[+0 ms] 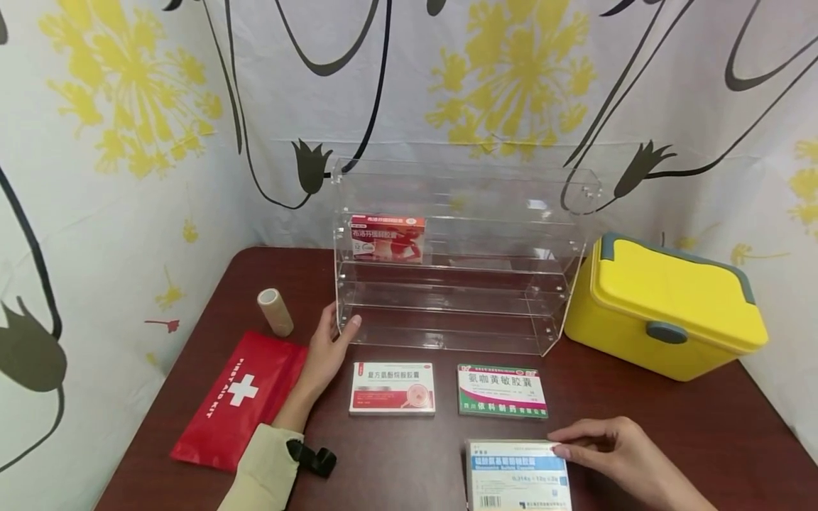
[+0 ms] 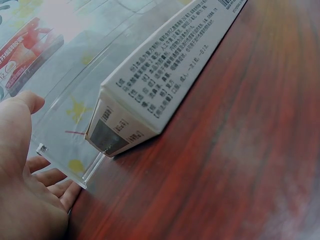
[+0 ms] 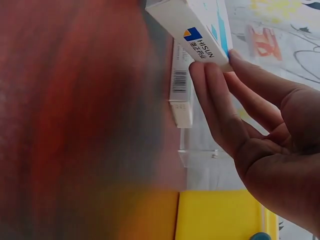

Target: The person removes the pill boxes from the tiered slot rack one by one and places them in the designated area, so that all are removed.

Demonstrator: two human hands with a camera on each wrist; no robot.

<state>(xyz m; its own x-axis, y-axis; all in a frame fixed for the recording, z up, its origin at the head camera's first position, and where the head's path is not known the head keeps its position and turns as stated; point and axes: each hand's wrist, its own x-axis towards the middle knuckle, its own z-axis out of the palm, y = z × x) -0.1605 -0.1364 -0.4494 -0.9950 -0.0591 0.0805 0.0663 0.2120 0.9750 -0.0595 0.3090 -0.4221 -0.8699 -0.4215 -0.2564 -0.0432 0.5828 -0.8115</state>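
My left hand (image 1: 327,355) holds the lower left corner of a clear acrylic display rack (image 1: 447,339), thumb on the inner side and fingers on the outer side of its side panel (image 2: 65,160). My right hand (image 1: 616,454) pinches the right edge of a white and blue medicine box (image 1: 517,475), whose end (image 3: 197,47) reads HISUN. In front of the rack lie a white and red medicine box (image 1: 393,389) and a green, white and pink medicine box (image 1: 503,392). A red medicine box (image 1: 388,240) stands on a rack tier, at the left.
Right of the rack sits a yellow case (image 1: 664,305) with a grey latch. On the left are a red first aid pouch (image 1: 239,401) and an upright beige roll (image 1: 275,312). A patterned cloth (image 1: 409,92) hangs behind the dark wooden table (image 1: 396,461).
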